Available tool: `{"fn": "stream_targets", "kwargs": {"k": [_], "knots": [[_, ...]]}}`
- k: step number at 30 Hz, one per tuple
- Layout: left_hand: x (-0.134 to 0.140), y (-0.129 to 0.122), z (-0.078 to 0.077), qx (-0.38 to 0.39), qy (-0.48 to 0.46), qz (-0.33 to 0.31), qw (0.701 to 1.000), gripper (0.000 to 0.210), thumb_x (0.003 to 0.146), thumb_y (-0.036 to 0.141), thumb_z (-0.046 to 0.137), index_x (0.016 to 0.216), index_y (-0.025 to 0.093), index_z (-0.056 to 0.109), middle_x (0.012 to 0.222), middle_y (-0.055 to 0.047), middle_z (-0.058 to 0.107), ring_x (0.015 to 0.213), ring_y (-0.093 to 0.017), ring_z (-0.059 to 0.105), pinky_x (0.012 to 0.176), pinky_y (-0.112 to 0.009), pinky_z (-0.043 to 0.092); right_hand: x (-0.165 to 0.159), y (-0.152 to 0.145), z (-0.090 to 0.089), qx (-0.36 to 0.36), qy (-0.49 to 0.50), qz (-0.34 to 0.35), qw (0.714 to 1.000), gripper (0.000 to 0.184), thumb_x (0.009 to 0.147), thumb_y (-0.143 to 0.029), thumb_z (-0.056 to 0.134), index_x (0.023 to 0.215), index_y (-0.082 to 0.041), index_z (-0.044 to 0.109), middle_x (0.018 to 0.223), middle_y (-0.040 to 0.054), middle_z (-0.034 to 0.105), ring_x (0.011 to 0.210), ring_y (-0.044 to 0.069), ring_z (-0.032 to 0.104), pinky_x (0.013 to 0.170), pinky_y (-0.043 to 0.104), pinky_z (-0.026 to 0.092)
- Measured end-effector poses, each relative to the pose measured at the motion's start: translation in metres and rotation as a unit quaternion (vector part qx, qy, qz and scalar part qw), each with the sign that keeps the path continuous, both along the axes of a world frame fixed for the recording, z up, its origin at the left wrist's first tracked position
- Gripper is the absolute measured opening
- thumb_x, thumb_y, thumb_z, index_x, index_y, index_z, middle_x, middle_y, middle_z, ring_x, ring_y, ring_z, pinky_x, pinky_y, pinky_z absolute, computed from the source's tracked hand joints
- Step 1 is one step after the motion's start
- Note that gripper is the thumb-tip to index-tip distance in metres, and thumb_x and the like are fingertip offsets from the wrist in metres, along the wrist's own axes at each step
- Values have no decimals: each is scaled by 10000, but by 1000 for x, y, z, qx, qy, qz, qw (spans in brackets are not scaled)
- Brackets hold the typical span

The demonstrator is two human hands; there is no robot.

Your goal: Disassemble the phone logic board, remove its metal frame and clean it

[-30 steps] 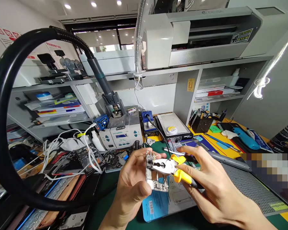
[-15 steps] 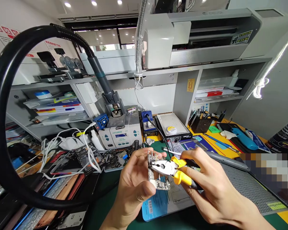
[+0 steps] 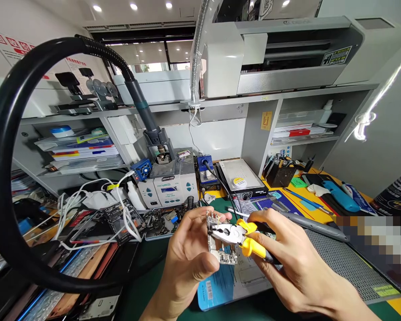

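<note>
Left hand [image 3: 190, 258]: fingers pinching circuit board [image 3: 226, 257] by edges, above tabletop [image 3: 135, 299]. Right hand [image 3: 296, 263]: fingers wrapped round pliers [image 3: 233, 234], tips at board's upper part; bite unclear. Over last second, board shifted slightly right; pliers stay there, so work seems ongoing.

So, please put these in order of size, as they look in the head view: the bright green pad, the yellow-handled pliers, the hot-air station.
1. Hot-air station
2. Yellow-handled pliers, partly covered
3. Bright green pad
</note>
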State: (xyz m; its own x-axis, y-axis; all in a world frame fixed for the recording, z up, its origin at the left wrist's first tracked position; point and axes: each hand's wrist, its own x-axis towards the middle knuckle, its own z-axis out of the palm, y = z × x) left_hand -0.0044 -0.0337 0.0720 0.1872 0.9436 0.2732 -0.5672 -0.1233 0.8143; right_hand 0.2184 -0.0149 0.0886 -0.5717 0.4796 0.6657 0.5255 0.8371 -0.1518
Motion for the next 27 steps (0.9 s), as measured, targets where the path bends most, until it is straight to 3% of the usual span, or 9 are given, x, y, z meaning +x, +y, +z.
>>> {"fn": "stream_targets", "kwargs": {"k": [6, 15, 20, 27], "knots": [[0, 1, -3, 17, 3, 1, 1000, 640, 735, 441, 891, 1295, 277, 628, 1273, -111, 659, 1370, -420, 512, 1110, -560, 460, 0, 1, 0, 6, -1, 8, 1000, 204, 845, -101, 525, 989, -167, 653, 1030, 143, 597, 834, 244, 576, 653, 368, 516], [2, 0, -3, 29, -24, -10, 999, 612, 753, 407, 884, 1293, 277, 628, 1276, -110, 665, 1322, -380, 562, 1056, -483, 517, -1, -1, -1, 22, 7, 7, 1000, 136, 835, -113, 525, 878, -175, 637, 948, 129, 621, 801, 234, 592, 634, 347, 511], [5, -3, 2, 16, -22, -12, 1000, 619, 724, 454, 895, 1268, 300, 644, 1246, -95, 645, 1372, -405, 502, 1065, -500, 509, -1, -3, 2, 22, 18, 14, 999, 174, 846, -114, 506, 887, -181, 661, 928, 132, 656, 800, 237, 628, 608, 325, 507], [8, -5, 7, 26, -33, -7, 999, 618, 713, 447, 906, 1254, 273, 662, 1207, -93, 642, 1380, -406, 491, 1069, -483, 502, -2, -10, 6, 15, 24, 11, 1000, 161, 826, -128, 479, 755, -194, 607, 796, 107, 638, 696, 221, 618, 574, 318, 496]]}}
